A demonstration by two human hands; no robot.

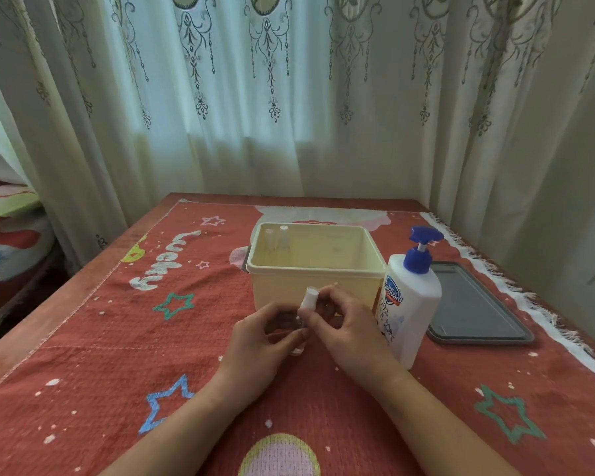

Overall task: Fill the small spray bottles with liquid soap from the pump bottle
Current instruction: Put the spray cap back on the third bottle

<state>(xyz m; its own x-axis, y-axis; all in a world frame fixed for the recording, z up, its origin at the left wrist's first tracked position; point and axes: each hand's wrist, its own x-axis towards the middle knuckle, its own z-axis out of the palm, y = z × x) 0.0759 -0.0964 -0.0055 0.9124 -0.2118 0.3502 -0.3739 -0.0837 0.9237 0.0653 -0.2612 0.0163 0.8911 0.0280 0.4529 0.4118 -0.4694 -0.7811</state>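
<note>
A small clear spray bottle with a white top stands between both my hands in the middle of the table. My left hand grips its clear body from the left. My right hand pinches it just below the white top. To the right stands the white soap pump bottle with a blue pump head. Behind my hands is a cream plastic box; two more small spray bottles stand in its far left corner.
A grey tray lies flat to the right of the pump bottle. A red cloth with stars covers the table. Curtains hang close behind the table, and a bed edge shows at far left.
</note>
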